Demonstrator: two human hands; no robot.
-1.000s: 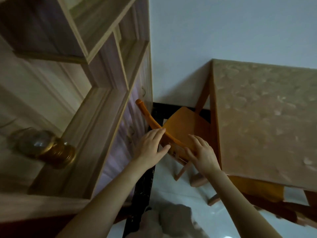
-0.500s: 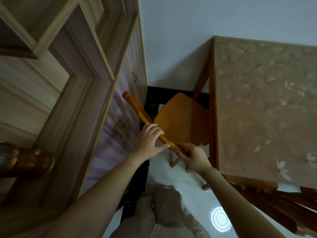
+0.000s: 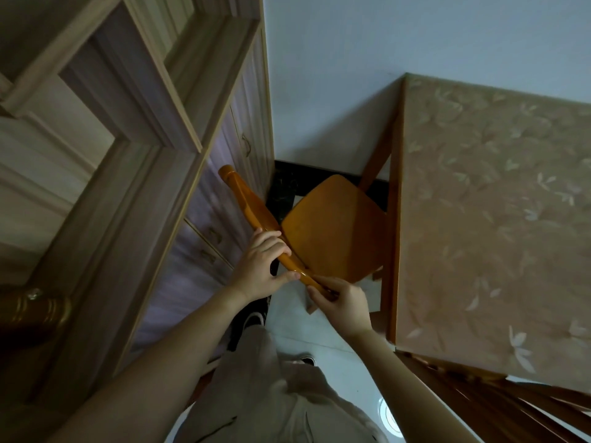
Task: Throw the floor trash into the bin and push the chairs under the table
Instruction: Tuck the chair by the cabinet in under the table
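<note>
Mid-frame, your left hand (image 3: 260,266) and right hand (image 3: 343,303) both curl fingers around the top rail of the chair (image 3: 335,228), beside the table (image 3: 495,219).

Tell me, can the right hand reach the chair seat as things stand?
Probably yes. The right hand grips the near end of the back rail, and the chair seat lies bare just beyond it; nothing else stands between.

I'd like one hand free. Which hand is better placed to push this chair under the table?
Left, probably. The left hand grips the chair's back rail near its middle, so it can push squarely. The right hand only holds the rail's near end, beside the table.
</note>
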